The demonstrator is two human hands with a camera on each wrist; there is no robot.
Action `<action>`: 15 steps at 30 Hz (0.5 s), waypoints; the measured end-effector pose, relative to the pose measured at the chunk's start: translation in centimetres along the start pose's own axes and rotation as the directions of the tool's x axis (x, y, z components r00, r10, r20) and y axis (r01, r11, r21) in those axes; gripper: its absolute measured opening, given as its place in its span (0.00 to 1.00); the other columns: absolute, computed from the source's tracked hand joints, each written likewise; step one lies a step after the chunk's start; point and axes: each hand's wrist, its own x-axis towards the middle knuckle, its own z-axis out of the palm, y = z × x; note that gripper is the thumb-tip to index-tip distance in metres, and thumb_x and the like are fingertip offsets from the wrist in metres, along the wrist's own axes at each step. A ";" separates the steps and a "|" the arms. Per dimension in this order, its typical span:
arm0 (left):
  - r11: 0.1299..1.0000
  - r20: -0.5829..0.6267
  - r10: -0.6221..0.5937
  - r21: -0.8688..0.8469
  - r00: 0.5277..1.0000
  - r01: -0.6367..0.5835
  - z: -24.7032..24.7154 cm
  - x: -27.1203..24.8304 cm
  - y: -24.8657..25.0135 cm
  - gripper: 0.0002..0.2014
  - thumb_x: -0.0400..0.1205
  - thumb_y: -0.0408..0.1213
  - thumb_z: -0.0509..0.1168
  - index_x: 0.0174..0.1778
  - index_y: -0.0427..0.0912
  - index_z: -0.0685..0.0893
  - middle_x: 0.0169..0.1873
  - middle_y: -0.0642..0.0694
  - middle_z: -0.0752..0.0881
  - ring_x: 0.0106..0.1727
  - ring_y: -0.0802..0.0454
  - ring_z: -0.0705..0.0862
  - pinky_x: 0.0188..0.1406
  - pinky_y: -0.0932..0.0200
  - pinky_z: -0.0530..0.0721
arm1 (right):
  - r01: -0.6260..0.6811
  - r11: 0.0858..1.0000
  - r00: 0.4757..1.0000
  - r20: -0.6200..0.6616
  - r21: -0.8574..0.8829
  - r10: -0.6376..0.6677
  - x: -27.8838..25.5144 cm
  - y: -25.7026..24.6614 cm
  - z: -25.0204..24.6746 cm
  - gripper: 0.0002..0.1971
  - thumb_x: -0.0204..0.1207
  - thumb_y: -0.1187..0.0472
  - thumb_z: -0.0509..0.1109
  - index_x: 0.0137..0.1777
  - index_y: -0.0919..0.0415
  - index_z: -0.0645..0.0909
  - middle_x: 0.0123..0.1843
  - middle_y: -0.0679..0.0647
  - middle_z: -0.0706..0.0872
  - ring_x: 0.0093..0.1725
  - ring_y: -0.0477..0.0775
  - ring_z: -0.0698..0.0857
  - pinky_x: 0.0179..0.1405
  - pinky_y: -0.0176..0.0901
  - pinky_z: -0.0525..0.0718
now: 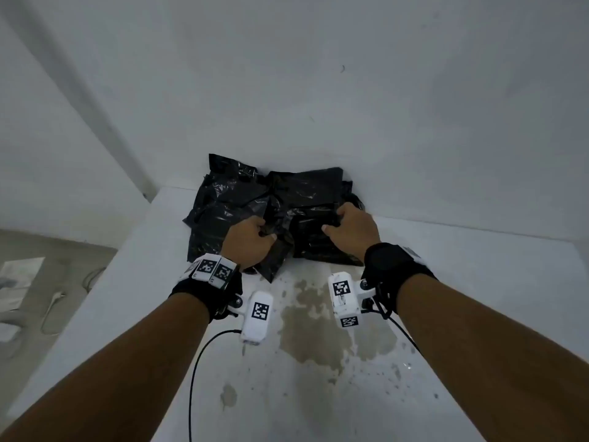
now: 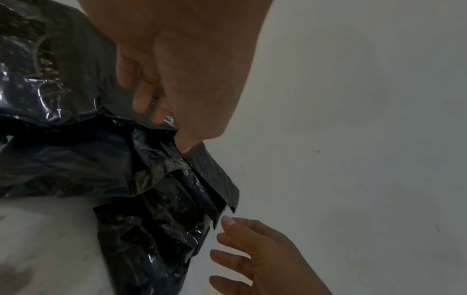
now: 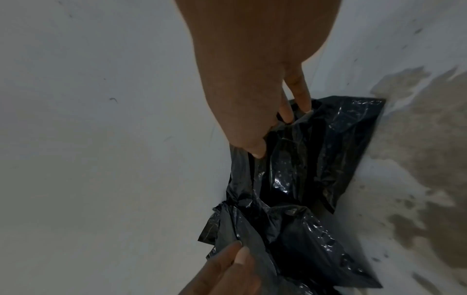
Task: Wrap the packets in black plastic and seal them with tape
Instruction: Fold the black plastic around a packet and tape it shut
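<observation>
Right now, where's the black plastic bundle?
Head view: the black plastic bundle lies at the far edge of the white table, against the wall, with the left hand and right hand gripping its near side.

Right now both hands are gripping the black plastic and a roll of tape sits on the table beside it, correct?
No tape shows. In the head view both the left hand and right hand do grip the black plastic, but the table beside it holds no roll.
</observation>
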 end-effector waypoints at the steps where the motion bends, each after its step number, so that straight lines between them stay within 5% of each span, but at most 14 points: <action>1: 1.000 0.007 -0.008 -0.006 1.000 0.008 -0.2 0.6 -0.4 0.27 0.83 0.47 0.69 0.75 0.38 0.76 0.64 0.41 0.85 0.67 0.44 0.82 0.64 0.57 0.75 | -0.023 1.000 0.999 -0.023 0.012 0.024 0.5 -0.4 0.2 0.22 0.77 0.51 0.74 0.66 0.62 0.76 0.52 0.53 0.83 0.57 0.57 0.82 0.49 0.40 0.73; 8: 1.000 0.047 -0.010 0.020 0.999 0.009 -0.4 4.3 -2.4 0.23 0.83 0.46 0.68 0.72 0.39 0.79 0.66 0.42 0.84 0.69 0.44 0.80 0.61 0.62 0.71 | -0.124 0.991 0.971 -0.201 0.041 0.129 4.0 -1.6 2.3 0.12 0.78 0.52 0.71 0.50 0.62 0.78 0.38 0.46 0.76 0.45 0.52 0.78 0.43 0.41 0.72; 15: 0.999 0.102 -0.005 -0.038 0.995 0.009 0.4 5.3 -3.2 0.27 0.83 0.47 0.68 0.76 0.40 0.76 0.67 0.41 0.84 0.71 0.44 0.80 0.65 0.59 0.72 | -0.216 0.973 0.907 -0.352 0.085 0.232 5.5 -2.6 2.8 0.19 0.79 0.52 0.69 0.61 0.64 0.73 0.57 0.59 0.83 0.55 0.62 0.83 0.47 0.48 0.77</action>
